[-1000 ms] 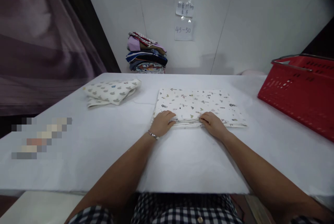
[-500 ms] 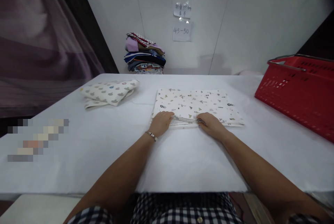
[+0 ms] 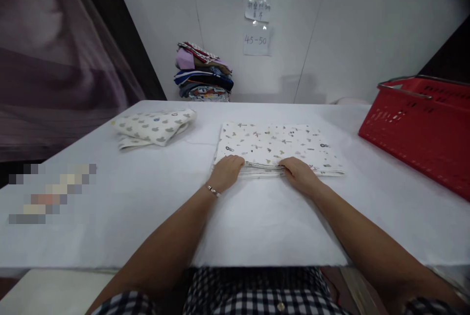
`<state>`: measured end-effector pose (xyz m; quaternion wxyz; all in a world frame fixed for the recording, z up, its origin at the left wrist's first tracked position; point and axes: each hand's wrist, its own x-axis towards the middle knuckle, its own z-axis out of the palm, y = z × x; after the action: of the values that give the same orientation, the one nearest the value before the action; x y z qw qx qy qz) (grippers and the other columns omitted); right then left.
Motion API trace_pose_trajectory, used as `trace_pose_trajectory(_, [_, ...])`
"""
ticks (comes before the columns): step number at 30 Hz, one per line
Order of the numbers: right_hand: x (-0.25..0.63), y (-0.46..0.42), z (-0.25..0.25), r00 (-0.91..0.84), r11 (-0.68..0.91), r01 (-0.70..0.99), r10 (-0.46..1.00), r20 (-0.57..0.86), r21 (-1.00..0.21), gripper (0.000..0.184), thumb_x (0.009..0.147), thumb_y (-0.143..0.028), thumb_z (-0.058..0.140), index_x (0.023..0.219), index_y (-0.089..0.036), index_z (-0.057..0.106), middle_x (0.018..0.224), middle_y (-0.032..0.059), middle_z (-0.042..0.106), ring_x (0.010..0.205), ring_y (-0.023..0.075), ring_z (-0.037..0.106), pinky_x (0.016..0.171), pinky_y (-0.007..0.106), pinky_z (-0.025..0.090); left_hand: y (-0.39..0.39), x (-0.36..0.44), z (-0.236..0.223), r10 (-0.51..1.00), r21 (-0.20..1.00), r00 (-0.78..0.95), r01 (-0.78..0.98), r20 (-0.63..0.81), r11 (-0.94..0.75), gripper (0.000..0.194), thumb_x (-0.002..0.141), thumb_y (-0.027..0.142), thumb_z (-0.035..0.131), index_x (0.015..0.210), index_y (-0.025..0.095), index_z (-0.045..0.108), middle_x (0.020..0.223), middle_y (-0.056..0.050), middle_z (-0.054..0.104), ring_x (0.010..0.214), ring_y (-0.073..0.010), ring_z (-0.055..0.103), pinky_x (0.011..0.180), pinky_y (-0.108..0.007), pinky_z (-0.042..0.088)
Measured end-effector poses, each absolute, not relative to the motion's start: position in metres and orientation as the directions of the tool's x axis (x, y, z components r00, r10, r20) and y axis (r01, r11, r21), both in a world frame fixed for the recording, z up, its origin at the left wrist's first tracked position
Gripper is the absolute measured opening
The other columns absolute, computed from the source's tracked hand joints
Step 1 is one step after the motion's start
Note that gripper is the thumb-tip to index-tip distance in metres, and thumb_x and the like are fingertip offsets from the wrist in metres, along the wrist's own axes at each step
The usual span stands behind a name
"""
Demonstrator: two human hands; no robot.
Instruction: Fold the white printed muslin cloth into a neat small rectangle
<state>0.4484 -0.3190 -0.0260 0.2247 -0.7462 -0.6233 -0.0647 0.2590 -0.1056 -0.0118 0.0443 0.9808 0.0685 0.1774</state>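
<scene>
A white cloth point(image 3: 273, 144) with small printed motifs lies folded in layers on the white table, its near edge toward me. My left hand point(image 3: 228, 169) is closed on that near edge at the left, fingers on top and thumb tucked out of sight. Farther right along the same edge, my right hand point(image 3: 298, 173) grips the cloth's layers too. Between the two hands the stacked edges show slightly lifted and uneven.
Another white cloth point(image 3: 154, 129) with grey motifs lies loosely folded at the left. A red basket point(image 3: 422, 134) stands on the right. Behind the white table point(image 3: 147, 207) rises a pile of folded fabrics point(image 3: 203, 78) against the wall. A blurred-out patch point(image 3: 53, 192) covers something at the left.
My right hand has shifted slightly to the right along the cloth's near edge. The left hand stays on its part of the edge.
</scene>
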Motion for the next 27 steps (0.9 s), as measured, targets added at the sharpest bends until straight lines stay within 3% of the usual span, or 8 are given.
trace_pose_trajectory(5, [0.448, -0.319, -0.024, 0.241, -0.15, 0.949, 0.911, 0.334, -0.276, 0.02, 0.083, -0.012, 0.041, 0.095, -0.019, 0.055, 0.095, 0.0082, 0.062, 0.088, 0.0208, 0.055, 0.077, 0.033, 0.043, -0.107, 0.258, -0.008, 0.13, 0.074, 0.955, 0.115, 0.265, -0.991, 0.019, 0.092, 0.017, 0.034, 0.086, 0.019, 0.052, 0.085, -0.004, 0.061, 0.08, -0.0172, 0.053, 0.072, -0.03, 0.04])
trace_pose_trajectory(9, [0.445, -0.321, -0.02, 0.251, -0.138, 0.944, 0.889, 0.382, -0.299, 0.019, 0.086, -0.014, 0.039, 0.094, -0.02, 0.055, 0.095, 0.0073, 0.062, 0.088, 0.0198, 0.055, 0.077, 0.032, 0.042, -0.107, 0.254, -0.005, 0.158, 0.092, 0.95, 0.137, 0.271, -0.986, 0.017, 0.093, 0.021, 0.035, 0.094, 0.019, 0.052, 0.089, -0.004, 0.062, 0.084, -0.0174, 0.055, 0.072, -0.03, 0.041])
trace_pose_trajectory(12, [0.444, -0.322, -0.019, 0.241, -0.14, 0.945, 0.909, 0.341, -0.295, 0.019, 0.085, -0.013, 0.04, 0.094, -0.02, 0.055, 0.094, 0.007, 0.062, 0.087, 0.0199, 0.055, 0.075, 0.032, 0.042, -0.108, 0.252, -0.005, 0.137, 0.085, 0.953, 0.118, 0.271, -0.989, 0.017, 0.093, 0.021, 0.036, 0.099, 0.019, 0.052, 0.091, -0.003, 0.063, 0.086, -0.0172, 0.055, 0.074, -0.03, 0.041])
trace_pose_trajectory(15, [0.445, -0.321, -0.021, 0.218, -0.135, 0.952, 0.929, 0.298, -0.275, 0.019, 0.084, -0.012, 0.041, 0.095, -0.019, 0.055, 0.094, 0.007, 0.062, 0.088, 0.0203, 0.054, 0.075, 0.032, 0.042, -0.109, 0.253, -0.005, 0.133, 0.061, 0.962, 0.122, 0.238, -0.991, 0.018, 0.093, 0.021, 0.035, 0.095, 0.019, 0.053, 0.089, -0.003, 0.063, 0.084, -0.0172, 0.055, 0.071, -0.03, 0.041])
trace_pose_trajectory(21, [0.447, -0.321, -0.024, 0.152, -0.064, 0.965, 0.925, 0.347, -0.253, 0.018, 0.085, -0.012, 0.041, 0.094, -0.019, 0.055, 0.1, 0.0075, 0.062, 0.095, 0.0207, 0.054, 0.079, 0.033, 0.042, -0.114, 0.252, -0.002, 0.127, 0.022, 0.972, 0.125, 0.196, -0.992, 0.019, 0.089, 0.013, 0.037, 0.088, 0.019, 0.055, 0.091, -0.004, 0.063, 0.085, -0.0174, 0.055, 0.072, -0.03, 0.043])
trace_pose_trajectory(27, [0.445, -0.322, -0.021, 0.155, -0.065, 0.965, 0.924, 0.349, -0.256, 0.02, 0.086, -0.013, 0.039, 0.095, -0.02, 0.055, 0.099, 0.0076, 0.062, 0.094, 0.0207, 0.054, 0.078, 0.034, 0.044, -0.112, 0.249, -0.002, 0.051, 0.084, 0.968, 0.031, 0.245, -0.996, 0.021, 0.086, 0.012, 0.04, 0.093, 0.02, 0.058, 0.115, -0.005, 0.059, 0.097, -0.0184, 0.055, 0.08, -0.033, 0.045])
